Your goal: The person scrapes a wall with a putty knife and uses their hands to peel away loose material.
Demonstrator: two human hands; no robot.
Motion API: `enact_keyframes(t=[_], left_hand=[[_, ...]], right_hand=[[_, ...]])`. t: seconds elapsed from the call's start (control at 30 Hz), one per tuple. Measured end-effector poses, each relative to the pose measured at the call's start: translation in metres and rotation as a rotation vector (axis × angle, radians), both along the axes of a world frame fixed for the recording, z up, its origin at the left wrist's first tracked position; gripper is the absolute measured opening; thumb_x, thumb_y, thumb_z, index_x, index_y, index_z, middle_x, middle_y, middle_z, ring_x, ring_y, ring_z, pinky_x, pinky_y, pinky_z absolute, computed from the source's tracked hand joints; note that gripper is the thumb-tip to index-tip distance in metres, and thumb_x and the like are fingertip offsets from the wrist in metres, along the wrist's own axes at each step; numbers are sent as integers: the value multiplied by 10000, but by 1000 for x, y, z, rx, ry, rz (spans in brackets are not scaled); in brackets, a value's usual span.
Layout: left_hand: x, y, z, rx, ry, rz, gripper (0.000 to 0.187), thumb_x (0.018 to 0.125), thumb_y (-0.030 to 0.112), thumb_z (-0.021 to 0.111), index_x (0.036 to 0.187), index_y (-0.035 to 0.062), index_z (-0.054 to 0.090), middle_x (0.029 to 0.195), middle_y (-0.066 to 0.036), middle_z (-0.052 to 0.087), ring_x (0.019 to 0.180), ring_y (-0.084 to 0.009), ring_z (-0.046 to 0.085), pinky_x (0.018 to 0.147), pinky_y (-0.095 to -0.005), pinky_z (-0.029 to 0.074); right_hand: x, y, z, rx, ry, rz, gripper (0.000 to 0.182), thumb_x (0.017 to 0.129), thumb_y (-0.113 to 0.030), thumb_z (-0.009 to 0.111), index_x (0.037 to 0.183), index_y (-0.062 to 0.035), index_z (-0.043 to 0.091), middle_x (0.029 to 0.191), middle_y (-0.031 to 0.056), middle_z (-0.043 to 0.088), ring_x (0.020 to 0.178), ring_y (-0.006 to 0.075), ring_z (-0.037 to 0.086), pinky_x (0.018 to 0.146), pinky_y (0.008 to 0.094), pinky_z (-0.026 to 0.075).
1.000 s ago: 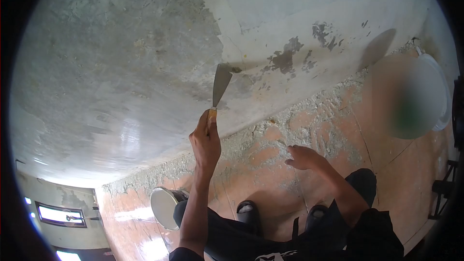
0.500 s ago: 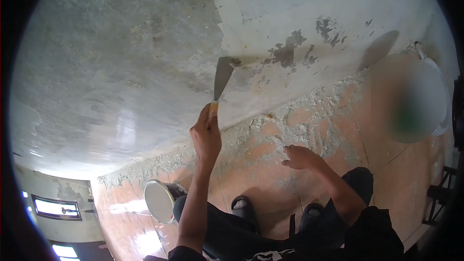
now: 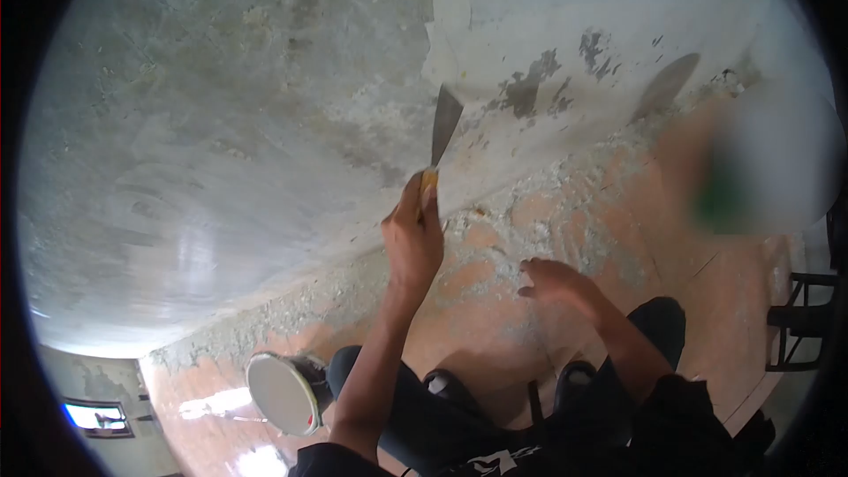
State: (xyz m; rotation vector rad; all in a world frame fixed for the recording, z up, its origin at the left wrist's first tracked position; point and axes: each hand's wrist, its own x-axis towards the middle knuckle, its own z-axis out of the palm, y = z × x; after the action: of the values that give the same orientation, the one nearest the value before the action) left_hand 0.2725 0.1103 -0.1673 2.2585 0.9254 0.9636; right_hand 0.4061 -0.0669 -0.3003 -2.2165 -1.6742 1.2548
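Observation:
My left hand is closed round the yellowish handle of a paint scraper. Its broad metal blade points up against the lower wall, at the border between a bare grey area and paler coating. Dark, ragged patches mark the wall just right of the blade. My right hand hovers over the floor near my knee, holding nothing, with its fingers loosely bent and apart. Beneath it, pale scrapings cover the tiles along the foot of the wall.
A bucket with a pale top stands on the tiled floor beside my left knee. A blurred white and green shape is at the right. Behind it stands a dark metal frame. A window shows at the far left.
The view has shifted slightly. My left hand and the scraper have moved right and a little up along the wall. My right hand stays nearly in place.

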Motion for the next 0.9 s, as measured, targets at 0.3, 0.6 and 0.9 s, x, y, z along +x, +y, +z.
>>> enact_keyframes(t=[0.3,0.6,0.9], left_hand=[[8,5,-4,-25,-45,-61,224,911,107,512,1088,-12,582,571,-137,462,490,-107,381,454,-270,354],[-38,0,-42,-134,141,-8,226,906,61,495,1109,-20,550,637,-190,553,498,-270,549,479,-337,418],[0,-23,-52,-339,-71,-91,232,931,105,466,1119,-22,511,665,-214,569,557,-311,596,500,-363,423]], right_hand=[[-34,1,10,-32,-44,62,505,795,-320,619,1130,33,485,1081,231,556,1014,375,552,862,442,446],[-38,4,11,-81,-80,100,475,805,-312,607,1118,26,492,1070,218,561,1023,356,552,858,440,450],[-35,43,24,550,370,-721,457,912,-330,526,1227,-14,427,944,148,595,916,256,582,788,353,444]])
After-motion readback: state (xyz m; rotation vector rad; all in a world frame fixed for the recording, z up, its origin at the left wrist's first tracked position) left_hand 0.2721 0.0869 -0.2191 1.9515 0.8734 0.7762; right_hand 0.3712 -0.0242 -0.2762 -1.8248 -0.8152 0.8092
